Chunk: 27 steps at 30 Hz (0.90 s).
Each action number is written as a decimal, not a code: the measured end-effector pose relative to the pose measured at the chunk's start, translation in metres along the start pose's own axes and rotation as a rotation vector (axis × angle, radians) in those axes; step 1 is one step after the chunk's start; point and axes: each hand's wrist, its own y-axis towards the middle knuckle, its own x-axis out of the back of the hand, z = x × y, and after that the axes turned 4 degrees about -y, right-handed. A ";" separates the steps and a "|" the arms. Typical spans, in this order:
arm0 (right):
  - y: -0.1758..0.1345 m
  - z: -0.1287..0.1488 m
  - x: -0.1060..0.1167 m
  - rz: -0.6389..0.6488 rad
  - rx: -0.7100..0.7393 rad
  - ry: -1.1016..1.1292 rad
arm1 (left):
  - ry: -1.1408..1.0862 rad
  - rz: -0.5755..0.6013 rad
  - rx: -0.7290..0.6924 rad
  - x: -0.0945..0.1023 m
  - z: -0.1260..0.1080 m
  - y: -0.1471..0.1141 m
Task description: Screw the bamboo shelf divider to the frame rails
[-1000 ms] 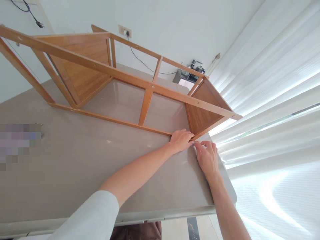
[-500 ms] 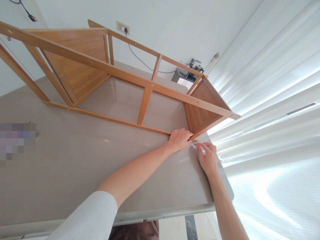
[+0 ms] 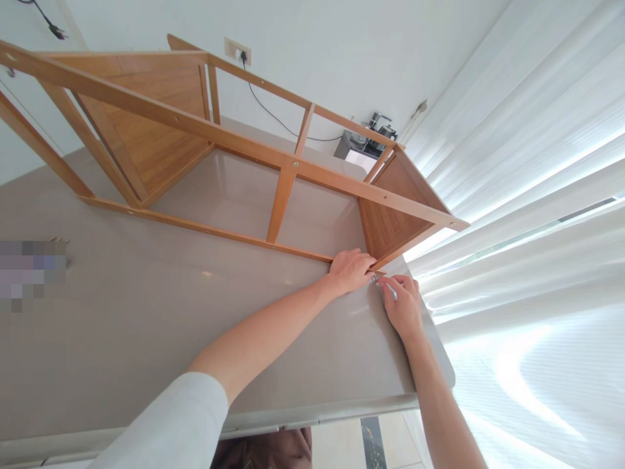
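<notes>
A wooden rack frame [image 3: 273,163] with slim rails and a solid panel toward each end lies on its side on the table. My left hand [image 3: 350,270] is closed over its lower rail at the near right corner. Just to the right, my right hand [image 3: 403,303] pinches a small, thin metal piece, apparently a hex key [image 3: 375,279], against the end of that rail. Its tip and the spot it meets are too small to make out. Bolt heads show in the upper rail, one at the middle joint [image 3: 295,164].
The grey table [image 3: 146,326] ends at a rounded corner by my right forearm. White curtains [image 3: 527,260] hang along the right. Behind the frame stand a kettle set [image 3: 378,133] and a wall socket [image 3: 238,51] with a black cable. A blurred patch [image 3: 32,270] lies at left.
My right hand has shifted slightly left, and the metal piece in its fingers has turned a little. The left hand keeps its place on the rail.
</notes>
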 end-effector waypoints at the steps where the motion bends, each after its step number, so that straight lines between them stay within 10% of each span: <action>1: 0.000 0.000 0.000 0.001 0.003 -0.006 | -0.001 0.001 0.000 0.000 0.000 0.000; 27: 0.004 0.006 0.001 0.007 -0.012 -0.007 | -0.017 0.008 0.032 0.000 -0.001 0.000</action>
